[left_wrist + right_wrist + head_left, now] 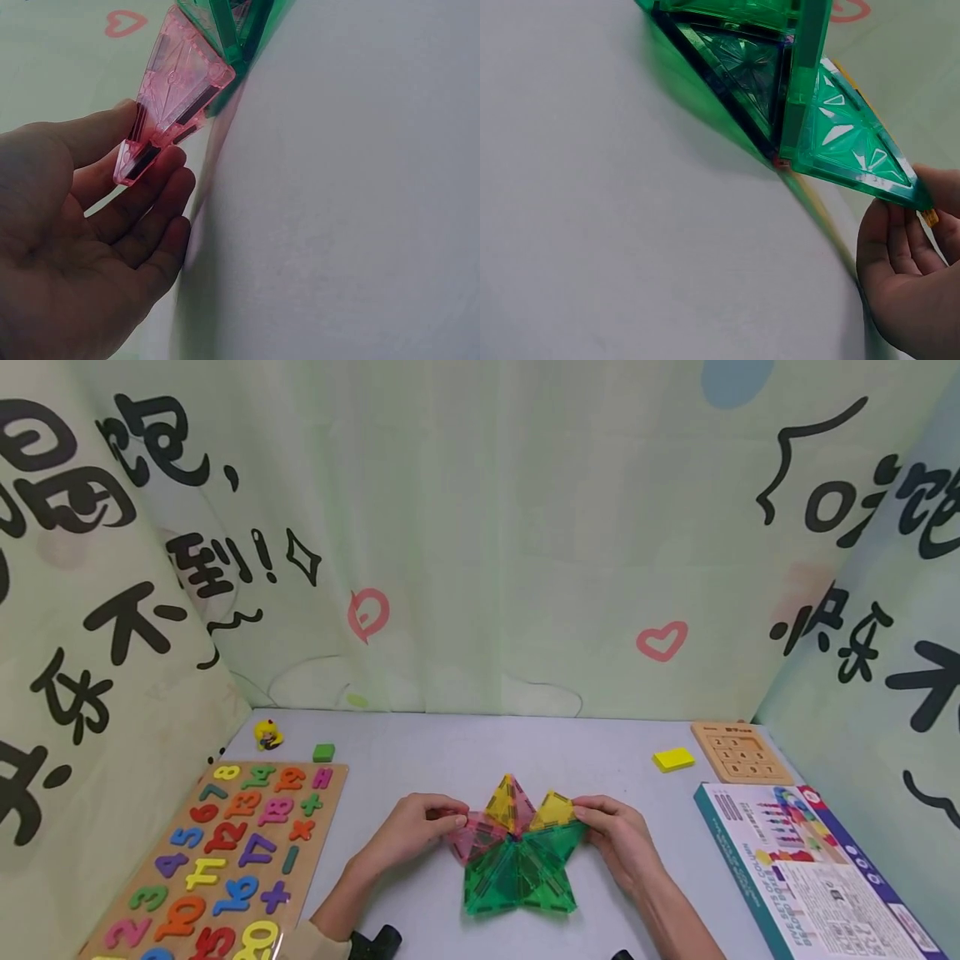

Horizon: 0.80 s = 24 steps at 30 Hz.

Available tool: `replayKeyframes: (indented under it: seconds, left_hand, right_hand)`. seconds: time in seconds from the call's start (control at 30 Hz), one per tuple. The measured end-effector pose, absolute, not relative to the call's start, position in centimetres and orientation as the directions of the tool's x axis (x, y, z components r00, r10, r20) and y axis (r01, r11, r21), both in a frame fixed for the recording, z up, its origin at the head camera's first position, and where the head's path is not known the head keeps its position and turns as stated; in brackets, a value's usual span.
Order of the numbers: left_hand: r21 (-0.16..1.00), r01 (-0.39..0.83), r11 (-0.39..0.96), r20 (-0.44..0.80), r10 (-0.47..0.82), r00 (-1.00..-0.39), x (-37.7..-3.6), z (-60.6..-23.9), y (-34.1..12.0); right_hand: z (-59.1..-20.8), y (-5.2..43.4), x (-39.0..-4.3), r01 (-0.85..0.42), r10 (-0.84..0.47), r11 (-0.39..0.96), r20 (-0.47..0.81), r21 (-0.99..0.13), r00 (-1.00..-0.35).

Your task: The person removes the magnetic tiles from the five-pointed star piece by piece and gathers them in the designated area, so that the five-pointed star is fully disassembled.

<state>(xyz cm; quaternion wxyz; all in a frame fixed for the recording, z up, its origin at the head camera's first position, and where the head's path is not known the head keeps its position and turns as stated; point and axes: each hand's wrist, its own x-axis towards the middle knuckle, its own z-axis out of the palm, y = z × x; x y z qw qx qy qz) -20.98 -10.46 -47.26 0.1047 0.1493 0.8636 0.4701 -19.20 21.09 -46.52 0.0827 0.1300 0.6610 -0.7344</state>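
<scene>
1. Sitting at the middle of the grey table [420, 752], near its front edge, the magnetic tile cluster [517, 860] is what we work on: green triangles [519, 881] lie nearest to us, a pink triangle [474, 839] sits at the left, and yellow triangles [551, 812] rise at the back.
2. We hold the pink triangle [176, 97] with our left hand [416, 831]; the thumb lies along one face and the loosely curled fingers [161, 187] support the other, lifting its outer corner.
3. Our right hand [618, 835] pinches the outer tip of a green triangle [847, 146]; the fingers [892, 247] cup beneath it, half open.
4. Further out, we see a number puzzle board [225, 852] at the left, a printed box [810, 868] at the right, and a yellow block [673, 759] behind.
</scene>
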Motion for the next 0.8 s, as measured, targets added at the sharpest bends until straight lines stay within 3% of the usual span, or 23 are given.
replayKeyframes:
  seconds: [0.57, 0.8]
  left_hand:
    - [0.847, 0.156, 0.509, -0.044, 0.359, -0.932, -21.0, -47.2, -10.6]
    - [0.849, 0.147, 0.508, -0.052, 0.357, -0.933, -21.0, -47.2, -10.4]
  right_hand:
    - [-46.2, 22.0, -20.5, 0.208, 0.146, -0.163, -0.232, -0.964, -0.962]
    - [-45.5, 22.5, -22.5, 0.223, 0.193, -0.111, -0.242, -0.968, -0.951]
